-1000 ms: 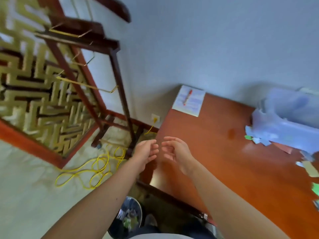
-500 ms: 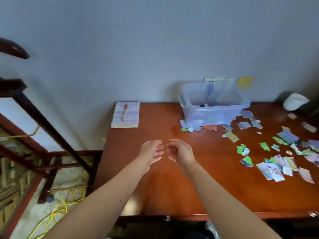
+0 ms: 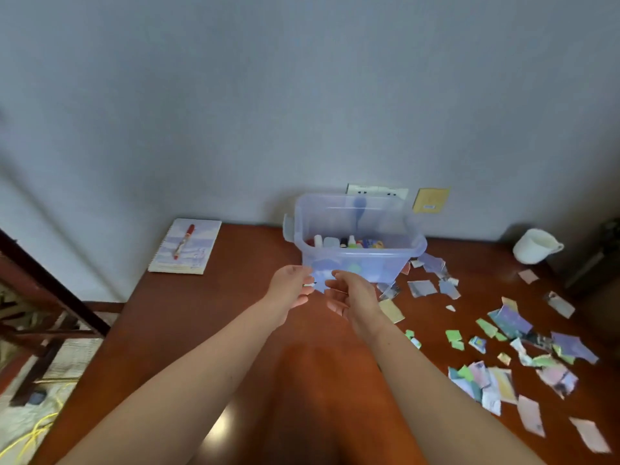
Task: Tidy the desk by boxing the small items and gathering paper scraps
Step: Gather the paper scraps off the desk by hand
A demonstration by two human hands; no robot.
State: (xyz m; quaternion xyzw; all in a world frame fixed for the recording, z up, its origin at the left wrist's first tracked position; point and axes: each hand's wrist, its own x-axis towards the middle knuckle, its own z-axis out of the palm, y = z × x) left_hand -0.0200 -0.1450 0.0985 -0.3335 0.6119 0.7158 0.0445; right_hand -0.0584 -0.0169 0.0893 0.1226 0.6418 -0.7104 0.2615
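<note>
Grey-blue wall [image 3: 302,95] fills the upper half, the picture editor notes. "What lies under it?"

"A red-brown wooden desk [image 3: 201,330], from mid-frame to the bottom edge. My two bare forearms rise from the lower corners and meet at centre frame."

"And the hands?"

"My left hand [image 3: 292,286] and right hand [image 3: 352,293] are just in front of the translucent blue plastic box [image 3: 369,263]. It stands at upper centre against the wall, with small bottles and other small items inside. The fingers of both hands curl inward. A pale blue paper scrap [image 3: 319,286] shows between them at the foot of the box. My left fingertips are at its edge, but whether either hand actually has hold of it I cannot tell."

"The rest of the paper?"

"Paper scraps [image 3: 503,330] in green, blue, pink and cream lie flat over the right side of the desk, from beside the box down to the lower right of the frame."

"Smaller things?"

"A spiral notebook [image 3: 194,253] lies left of the box, near the wall and well apart from it, with a red pen [image 3: 183,241] on its cover. A white cup [image 3: 533,248] sits at far right. On the wall behind the box are a white socket [image 3: 375,189] and, just right of it, a yellow plate [image 3: 430,200]."
</note>
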